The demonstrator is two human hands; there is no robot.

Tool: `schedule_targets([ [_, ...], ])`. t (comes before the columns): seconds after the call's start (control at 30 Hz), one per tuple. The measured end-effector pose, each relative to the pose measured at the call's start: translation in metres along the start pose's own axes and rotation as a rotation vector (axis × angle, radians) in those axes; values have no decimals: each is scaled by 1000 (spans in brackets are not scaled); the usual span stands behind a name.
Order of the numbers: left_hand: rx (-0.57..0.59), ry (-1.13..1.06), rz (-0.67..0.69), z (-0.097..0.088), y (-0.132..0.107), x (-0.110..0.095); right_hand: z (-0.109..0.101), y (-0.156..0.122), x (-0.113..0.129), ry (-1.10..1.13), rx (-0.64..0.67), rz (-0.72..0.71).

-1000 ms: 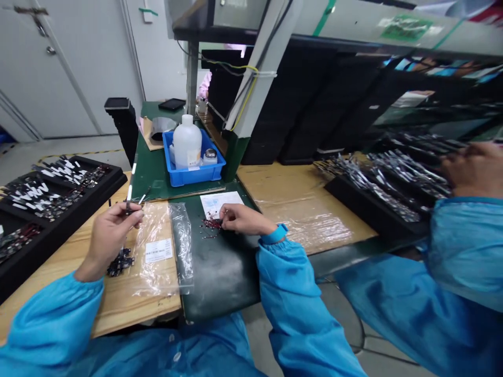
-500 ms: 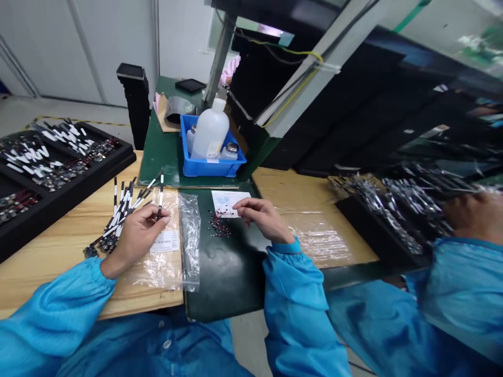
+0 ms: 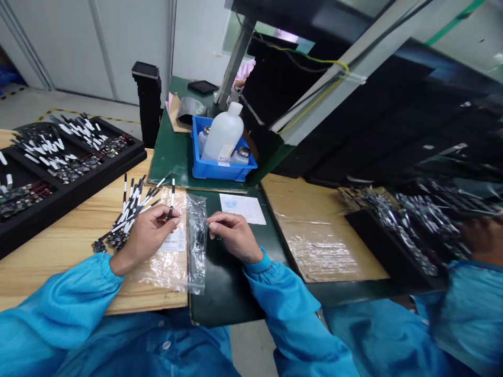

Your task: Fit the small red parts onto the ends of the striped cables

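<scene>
Strip (image 3: 173, 191) points up from left hand (image 3: 147, 235), long axis near-vertical.

One camera, worn on the person's head, looks forward and down; the left hand (image 3: 145, 233) and right hand (image 3: 237, 235) sit near it, just below mid-frame; the table (image 3: 226, 301) spreads beneath them; farther off, white panels (image 3: 135, 44) show at upper left; a co-worker's sleeve (image 3: 477, 306) meets the right edge.
</scene>
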State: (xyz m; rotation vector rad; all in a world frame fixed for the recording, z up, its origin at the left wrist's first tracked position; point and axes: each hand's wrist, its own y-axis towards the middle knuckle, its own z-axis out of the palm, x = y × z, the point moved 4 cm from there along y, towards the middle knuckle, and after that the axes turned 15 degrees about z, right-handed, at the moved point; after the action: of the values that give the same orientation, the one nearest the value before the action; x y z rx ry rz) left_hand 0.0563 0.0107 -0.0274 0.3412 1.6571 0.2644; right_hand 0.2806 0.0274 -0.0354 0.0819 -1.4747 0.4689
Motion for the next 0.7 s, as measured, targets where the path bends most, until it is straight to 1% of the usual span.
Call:
schedule_targets([
  [0.1,-3,-19,-23,0,0,1,-1,0,-1,11,-10,-37],
  [0.2,-1,-54,-61,2,-1,2,1,-1,-3,66,-2,19],
  [0.3,-6,-125,-80,6,-2,2,9,-4,-2,107,24,71],
  [0.43,-24,-183,-39,7,-3,1,20,-6,0,82,23,44],
  [0.5,34,-124,7,8,-4,-1,24,-7,-2,42,-1,31],
  [0.63,262,153,225,12,-5,-10,29,-9,-7,-81,-30,12],
  [0.7,317,240,298,14,-6,-15,30,-10,-8,-133,-29,-13],
])
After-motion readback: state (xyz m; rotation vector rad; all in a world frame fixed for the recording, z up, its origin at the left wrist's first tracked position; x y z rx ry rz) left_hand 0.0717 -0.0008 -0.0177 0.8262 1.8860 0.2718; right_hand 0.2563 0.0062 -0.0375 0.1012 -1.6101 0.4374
